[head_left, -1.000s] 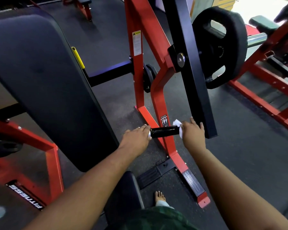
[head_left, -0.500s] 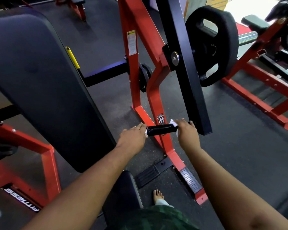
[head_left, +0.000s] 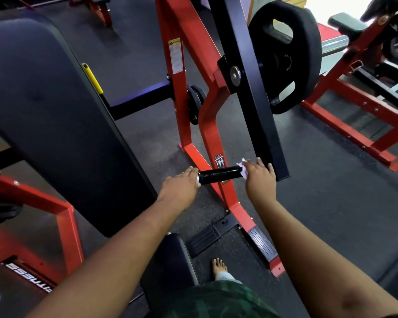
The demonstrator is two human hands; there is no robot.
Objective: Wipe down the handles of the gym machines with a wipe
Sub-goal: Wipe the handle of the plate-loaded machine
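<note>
A short black handle (head_left: 218,173) sticks out sideways from the black lever arm (head_left: 253,88) of a red plate-loaded machine. My left hand (head_left: 182,187) grips the handle's free left end. My right hand (head_left: 260,174) wraps a white wipe (head_left: 242,167) round the handle's right end, close to the lever arm. Bits of the wipe show above and below my fingers.
A large black back pad (head_left: 55,115) fills the left. The red frame (head_left: 214,125) stands behind the handle, with a black weight plate (head_left: 292,53) upper right. A second red machine (head_left: 365,115) is at the right. My bare foot (head_left: 219,267) rests on the dark rubber floor.
My right hand with the wipe has stayed at the handle's right end, shifting slightly. The left hand keeps its hold on the left end. The view has drifted a little.
</note>
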